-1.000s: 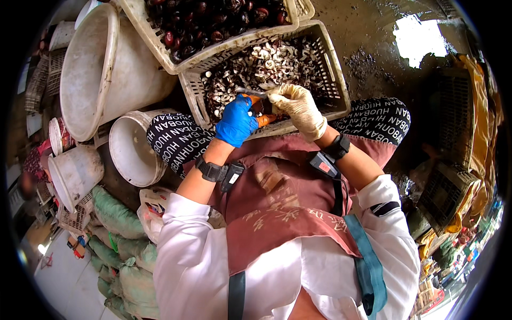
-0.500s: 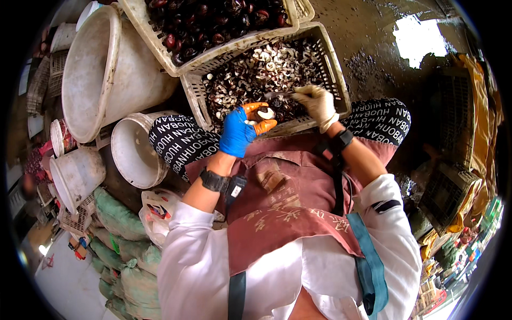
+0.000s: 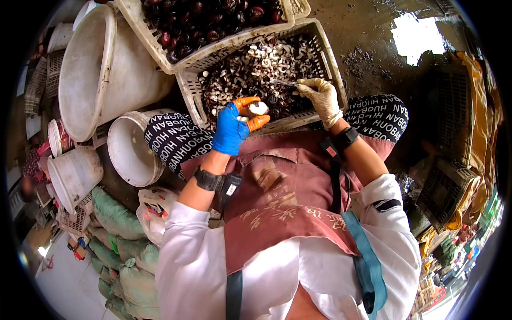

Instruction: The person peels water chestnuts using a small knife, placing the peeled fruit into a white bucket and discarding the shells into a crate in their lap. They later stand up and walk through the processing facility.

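Observation:
My left hand (image 3: 231,130), in a blue glove with orange coverings on the thumb and finger, grips a water chestnut (image 3: 258,108) whose visible side is peeled white. Another pale piece sits against the palm, partly hidden. My right hand (image 3: 321,100), in a pale glove, is closed on a small peeling knife (image 3: 284,82). Its blade points left, apart from the water chestnut. Both hands are over a crate (image 3: 188,95) of white and dark peelings (image 3: 269,61). Beyond it, unpeeled dark red water chestnuts (image 3: 213,24) fill a second crate (image 3: 146,48).
To the left stand a large white tub (image 3: 138,69), a white bucket (image 3: 133,152) and another bucket (image 3: 80,173). Green sacks (image 3: 120,216) and a plastic bag (image 3: 154,213) lie nearer me. Dark crates (image 3: 445,194) with yellow cloth stand at the right, beside wet floor.
The knife has moved away from the water chestnut, up and to the right. My left hand has shifted slightly left, and the water chestnut now shows a whiter face.

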The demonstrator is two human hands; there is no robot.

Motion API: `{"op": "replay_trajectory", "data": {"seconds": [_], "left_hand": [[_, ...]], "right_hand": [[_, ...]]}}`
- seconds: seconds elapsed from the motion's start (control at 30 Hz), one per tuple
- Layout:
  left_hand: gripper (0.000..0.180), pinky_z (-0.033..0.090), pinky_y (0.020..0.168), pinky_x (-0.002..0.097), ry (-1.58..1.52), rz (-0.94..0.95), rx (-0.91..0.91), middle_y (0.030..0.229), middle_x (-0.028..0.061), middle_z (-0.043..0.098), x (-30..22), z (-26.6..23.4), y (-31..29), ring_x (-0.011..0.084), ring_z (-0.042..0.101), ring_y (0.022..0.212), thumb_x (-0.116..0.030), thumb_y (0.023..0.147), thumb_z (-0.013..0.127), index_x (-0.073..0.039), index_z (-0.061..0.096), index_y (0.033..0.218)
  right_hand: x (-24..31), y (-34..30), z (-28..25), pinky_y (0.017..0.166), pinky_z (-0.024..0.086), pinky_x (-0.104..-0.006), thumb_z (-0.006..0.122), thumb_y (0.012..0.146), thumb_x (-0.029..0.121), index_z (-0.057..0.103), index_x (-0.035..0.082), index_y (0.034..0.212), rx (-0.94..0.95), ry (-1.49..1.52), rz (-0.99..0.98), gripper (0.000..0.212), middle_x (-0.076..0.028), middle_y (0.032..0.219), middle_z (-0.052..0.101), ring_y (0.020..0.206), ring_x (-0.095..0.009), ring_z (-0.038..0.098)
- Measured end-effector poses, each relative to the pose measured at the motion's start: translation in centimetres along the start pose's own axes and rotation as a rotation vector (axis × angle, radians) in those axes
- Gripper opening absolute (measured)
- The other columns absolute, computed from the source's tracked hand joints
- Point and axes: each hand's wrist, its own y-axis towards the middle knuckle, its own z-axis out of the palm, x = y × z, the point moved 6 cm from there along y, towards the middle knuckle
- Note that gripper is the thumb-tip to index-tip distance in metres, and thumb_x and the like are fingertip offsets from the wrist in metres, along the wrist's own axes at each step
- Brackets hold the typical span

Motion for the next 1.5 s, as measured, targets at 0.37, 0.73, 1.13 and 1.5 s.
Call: {"op": "replay_trajectory", "data": {"seconds": [0.37,0.73,1.13,1.5], "left_hand": [[0.044,0.05,0.072,0.0237,0.232,0.234,-0.072,0.091,0.0048,0.064,-1.1,-1.0,0.5,0.0104,0.06,0.08,-0.007,0.068,0.077,-0.003,0.057,0.107],[0.042,0.051,0.075,0.0265,0.246,0.163,-0.023,0.093,0.0047,0.063,-0.8,1.4,0.5,0.0122,0.059,0.083,-0.001,0.067,0.076,-0.001,0.058,0.105],[0.047,0.049,0.072,0.0229,0.039,-0.024,0.003,0.099,0.004,0.063,-1.2,1.4,-0.4,0.0122,0.06,0.086,-0.001,0.071,0.071,-0.008,0.055,0.115],[0.041,0.05,0.085,0.0339,-0.776,-0.302,0.058,0.108,0.0096,0.059,2.1,0.8,0.5,0.0213,0.058,0.1,0.0,0.079,0.06,-0.005,0.051,0.118]], "right_hand": [[5.9,-2.3,2.9,0.07,0.049,-0.0253,0.072,0.074,0.01,0.066,0.001,0.089,0.138,-0.329,-0.262,0.019,-0.009,0.087,0.066,0.077,-0.013,0.061],[2.8,-2.5,6.1,0.059,0.047,-0.0209,0.066,0.08,0.008,0.063,-0.002,0.083,0.18,0.129,0.14,0.011,-0.006,0.077,0.064,0.063,-0.008,0.056],[-0.8,0.2,0.6,0.066,0.049,-0.0218,0.067,0.08,0.01,0.065,0.001,0.09,-0.05,-0.156,-0.07,0.014,-0.005,0.083,0.066,0.071,-0.009,0.058],[4.6,-2.7,3.8,0.074,0.047,-0.0305,0.071,0.074,0.013,0.066,0.005,0.089,-0.015,-0.363,-0.296,0.019,-0.008,0.081,0.066,0.078,-0.019,0.06]]}}
